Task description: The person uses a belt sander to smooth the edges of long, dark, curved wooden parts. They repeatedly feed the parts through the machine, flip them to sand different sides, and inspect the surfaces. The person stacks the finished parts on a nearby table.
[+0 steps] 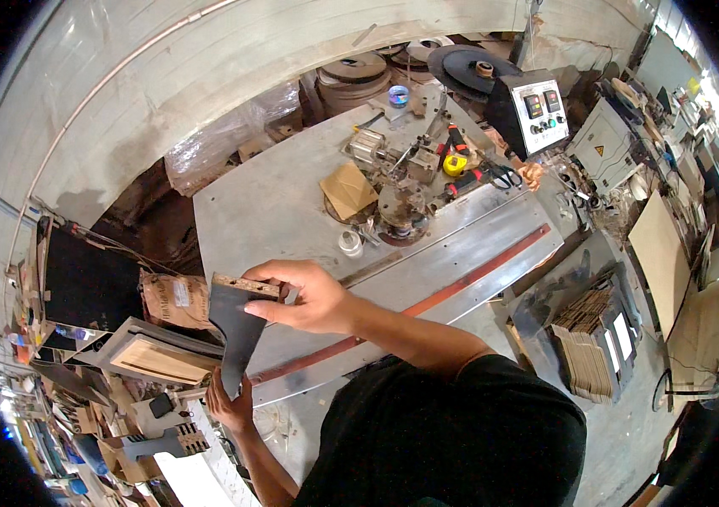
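Observation:
Over the left end of a grey metal worktable I hold a dark grey shaped board piece tilted. Its upper edge shows bare, brownish particleboard, and its sides curve inward toward a narrower lower end. My right hand is closed on the top end, thumb on the dark face and fingers at the raw edge. Lower down, my left hand grips the narrow end, its fingers partly hidden by the board.
Mid-table stands a metal machine head, near a white bottle, a brown square sheet, a yellow tape measure and scissors. A control panel rises behind. Stacked board pieces lie right; framed panels lean left.

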A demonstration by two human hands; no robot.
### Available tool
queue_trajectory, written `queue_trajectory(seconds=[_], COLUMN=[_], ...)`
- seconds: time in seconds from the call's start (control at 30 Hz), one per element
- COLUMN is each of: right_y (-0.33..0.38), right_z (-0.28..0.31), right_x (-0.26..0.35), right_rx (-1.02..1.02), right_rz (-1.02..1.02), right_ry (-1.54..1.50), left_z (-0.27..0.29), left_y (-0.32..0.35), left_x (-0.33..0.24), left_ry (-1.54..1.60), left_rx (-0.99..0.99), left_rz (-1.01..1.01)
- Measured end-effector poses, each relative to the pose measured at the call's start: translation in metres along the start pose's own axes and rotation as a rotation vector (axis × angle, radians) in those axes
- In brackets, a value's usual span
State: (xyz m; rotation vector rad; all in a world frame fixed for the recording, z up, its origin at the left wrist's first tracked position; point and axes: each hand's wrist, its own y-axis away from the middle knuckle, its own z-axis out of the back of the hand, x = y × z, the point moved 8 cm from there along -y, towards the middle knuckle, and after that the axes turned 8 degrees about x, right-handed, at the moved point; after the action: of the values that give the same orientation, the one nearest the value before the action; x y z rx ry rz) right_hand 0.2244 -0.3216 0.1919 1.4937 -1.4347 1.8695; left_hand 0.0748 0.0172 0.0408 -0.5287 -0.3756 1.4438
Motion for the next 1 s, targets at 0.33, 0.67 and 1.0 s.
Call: queue_trajectory(seconds=[0.33, 0.67, 1.0], right_y=[0.003, 0.005, 0.01], right_z=[0.005, -0.002, -0.008], right_x=[-0.011, -0.015, -0.016], right_rx=[-0.019, -0.028, 0.072], right_rz=[-0.091, -0.134, -0.14], right_ry=[-0.027, -0.141, -0.074], left_z=[0.013, 0.02, 0.02], left_y=[-0.009, -0.006, -0.003], left_x=[-0.014, -0.007, 0.016], left_ry=[-0.005, -0.008, 0.218], left_rx=[-0.039, -0.102, -0.243], left_rz=[-0.017, 0.003, 0.194])
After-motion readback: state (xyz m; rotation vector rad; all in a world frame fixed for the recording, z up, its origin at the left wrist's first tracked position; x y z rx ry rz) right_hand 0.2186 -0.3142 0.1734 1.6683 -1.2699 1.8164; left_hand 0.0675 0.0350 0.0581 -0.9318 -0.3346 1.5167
